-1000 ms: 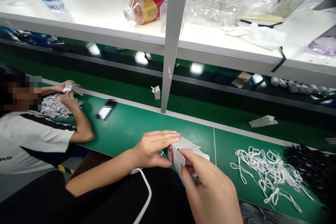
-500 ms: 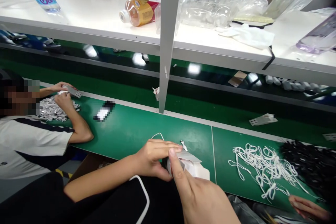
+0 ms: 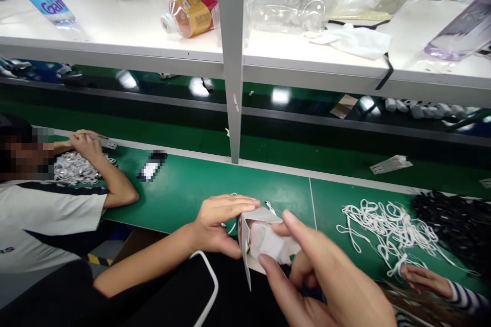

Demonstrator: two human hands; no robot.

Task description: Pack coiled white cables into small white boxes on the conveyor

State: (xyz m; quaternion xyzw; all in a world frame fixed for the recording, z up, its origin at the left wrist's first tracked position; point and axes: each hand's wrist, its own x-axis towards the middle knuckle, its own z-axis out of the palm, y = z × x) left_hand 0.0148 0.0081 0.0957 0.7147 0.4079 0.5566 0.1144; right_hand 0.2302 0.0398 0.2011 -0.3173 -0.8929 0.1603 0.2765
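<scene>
My left hand [image 3: 220, 219] is wrapped around a small, light-coloured cardboard box [image 3: 246, 255] whose end faces me with its flaps open. Inside sits something in thin white wrapping [image 3: 266, 239]; what it covers is hidden. Close to the box's mouth is my right hand [image 3: 326, 265], thumb and fingers apart, the fingertips by the flap and the wrapping. Whether they touch the wrapping I cannot tell. Just behind the box a short white cable [image 3: 270, 208] lies on the green table [image 3: 192, 173].
White cords [image 3: 387, 227] and a black pile [image 3: 452, 230] lie to the right, where another person's hand [image 3: 425, 278] reaches in. On the left a co-worker [image 3: 111, 179] handles a box beside white cables. A shelf post [image 3: 232, 87] rises ahead; bottles lie on the shelf.
The box has turned so its open end faces me, showing the white wrapping. My right hand has drawn back from across it and its fingers have spread. The other person's hand at right moved left.
</scene>
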